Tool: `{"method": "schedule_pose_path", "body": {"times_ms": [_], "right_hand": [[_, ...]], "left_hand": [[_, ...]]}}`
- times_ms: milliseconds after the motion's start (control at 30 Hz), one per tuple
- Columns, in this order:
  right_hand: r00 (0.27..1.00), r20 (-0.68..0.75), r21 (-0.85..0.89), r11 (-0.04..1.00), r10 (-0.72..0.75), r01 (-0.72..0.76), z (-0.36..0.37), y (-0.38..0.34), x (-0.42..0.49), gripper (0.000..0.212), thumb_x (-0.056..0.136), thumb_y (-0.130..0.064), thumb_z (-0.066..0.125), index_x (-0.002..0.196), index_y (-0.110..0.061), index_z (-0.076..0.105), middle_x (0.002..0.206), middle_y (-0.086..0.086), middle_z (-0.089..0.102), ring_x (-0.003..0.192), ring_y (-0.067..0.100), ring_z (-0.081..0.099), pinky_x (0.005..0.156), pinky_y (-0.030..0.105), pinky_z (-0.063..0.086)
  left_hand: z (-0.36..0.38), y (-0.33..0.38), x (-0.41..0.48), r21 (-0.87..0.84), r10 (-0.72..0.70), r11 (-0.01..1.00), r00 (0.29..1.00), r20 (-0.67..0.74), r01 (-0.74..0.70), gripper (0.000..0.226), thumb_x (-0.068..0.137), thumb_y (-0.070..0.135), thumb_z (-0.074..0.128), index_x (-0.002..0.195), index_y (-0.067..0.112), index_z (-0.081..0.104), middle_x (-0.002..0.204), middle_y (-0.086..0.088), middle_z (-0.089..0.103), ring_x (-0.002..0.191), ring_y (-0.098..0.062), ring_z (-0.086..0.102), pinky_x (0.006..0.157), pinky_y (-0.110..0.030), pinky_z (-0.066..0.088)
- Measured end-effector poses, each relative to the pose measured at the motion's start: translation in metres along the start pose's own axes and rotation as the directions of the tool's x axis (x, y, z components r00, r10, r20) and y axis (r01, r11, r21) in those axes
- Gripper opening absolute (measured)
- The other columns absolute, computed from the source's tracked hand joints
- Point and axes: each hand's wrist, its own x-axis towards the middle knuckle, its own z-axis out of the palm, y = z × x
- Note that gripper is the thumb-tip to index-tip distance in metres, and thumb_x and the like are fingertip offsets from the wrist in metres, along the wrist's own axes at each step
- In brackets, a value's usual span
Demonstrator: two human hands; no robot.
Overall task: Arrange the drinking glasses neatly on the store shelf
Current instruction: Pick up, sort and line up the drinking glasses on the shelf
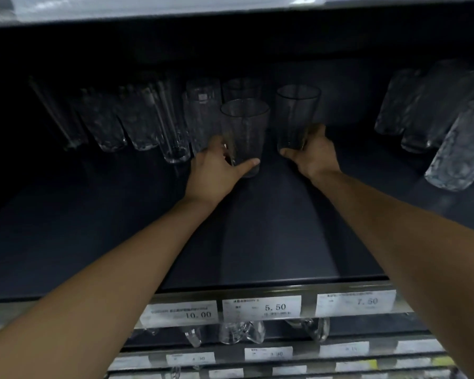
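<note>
Two tall smoky drinking glasses stand upright on the dark shelf (271, 228). My left hand (216, 170) grips the base of the nearer glass (244, 132), thumb across its front. My right hand (315, 154) grips the base of the farther glass (296, 116), a little to the right and deeper in. Behind them, more clear glasses (203, 110) stand toward the shelf's back.
A row of textured clear glasses (137, 124) lines the back left. Another cluster of textured glasses (433, 116) fills the right side. Price tags (262, 307) run along the shelf's front rail. Glassware (241, 332) shows on the lower shelf. The upper shelf (148, 12) overhangs.
</note>
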Motion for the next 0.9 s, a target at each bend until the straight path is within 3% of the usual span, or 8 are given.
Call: {"method": "schedule_pose_path", "body": {"times_ms": [200, 333, 433, 633, 800, 900], "right_hand": [[0.999, 0.0, -0.094, 0.995, -0.037, 0.037, 0.009, 0.0, 0.019, 0.07, 0.081, -0.043, 0.079, 0.131, -0.007, 0.046, 0.129, 0.01, 0.06, 0.118, 0.026, 0.058, 0.096, 0.033, 0.051], [0.998, -0.002, -0.179, 0.982, -0.068, 0.067, 0.014, 0.001, 0.028, 0.068, 0.08, -0.053, 0.075, 0.124, -0.006, 0.054, 0.121, 0.009, 0.066, 0.112, 0.026, 0.062, 0.091, 0.032, 0.052], [0.998, -0.011, -0.196, 0.978, -0.067, 0.063, 0.014, 0.0, 0.03, 0.068, 0.08, -0.049, 0.076, 0.126, -0.006, 0.052, 0.123, 0.011, 0.065, 0.113, 0.027, 0.061, 0.091, 0.031, 0.051], [0.998, -0.038, -0.186, 0.981, -0.057, 0.049, 0.015, -0.001, 0.032, 0.066, 0.081, -0.045, 0.078, 0.127, -0.007, 0.05, 0.124, 0.01, 0.065, 0.114, 0.028, 0.061, 0.094, 0.034, 0.051], [0.999, -0.032, -0.204, 0.979, -0.026, 0.019, 0.013, -0.002, 0.031, 0.055, 0.086, -0.042, 0.074, 0.12, -0.005, 0.055, 0.118, 0.013, 0.067, 0.111, 0.029, 0.061, 0.084, 0.027, 0.047], [0.998, -0.028, -0.206, 0.978, -0.047, 0.04, 0.012, -0.004, 0.028, 0.046, 0.089, -0.039, 0.071, 0.12, -0.007, 0.059, 0.118, 0.013, 0.068, 0.112, 0.03, 0.061, 0.091, 0.032, 0.051]], "left_hand": [[0.004, 0.004, 0.003, 0.035, 0.064, 0.997, 0.997, -0.05, -0.063, 0.062, 0.074, 0.048, 0.083, 0.115, 0.009, 0.058, 0.106, -0.007, 0.073, 0.095, -0.018, 0.068, 0.08, -0.03, 0.056], [0.005, 0.003, 0.007, 0.057, 0.082, 0.995, 0.994, -0.073, -0.078, 0.055, 0.076, 0.049, 0.08, 0.111, 0.009, 0.063, 0.103, -0.003, 0.072, 0.083, -0.008, 0.061, 0.072, -0.019, 0.046], [0.006, 0.001, 0.007, 0.083, 0.092, 0.993, 0.99, -0.104, -0.084, 0.053, 0.077, 0.05, 0.079, 0.107, 0.01, 0.064, 0.1, -0.003, 0.072, 0.081, -0.008, 0.059, 0.071, -0.019, 0.044], [0.006, 0.004, 0.007, 0.088, 0.113, 0.991, 0.984, -0.138, -0.102, 0.06, 0.079, 0.047, 0.079, 0.121, 0.008, 0.063, 0.107, -0.007, 0.075, 0.098, -0.021, 0.07, 0.086, -0.028, 0.054], [0.008, -0.003, 0.01, 0.083, 0.136, 0.988, 0.983, -0.124, -0.126, 0.043, 0.081, 0.049, 0.076, 0.1, 0.011, 0.071, 0.088, 0.0, 0.077, 0.085, -0.016, 0.073, 0.08, -0.029, 0.057], [0.01, -0.007, 0.012, 0.097, 0.154, 0.985, 0.981, -0.116, -0.143, 0.041, 0.082, 0.052, 0.073, 0.095, 0.013, 0.073, 0.083, 0.001, 0.077, 0.079, -0.014, 0.072, 0.078, -0.032, 0.057]]}}
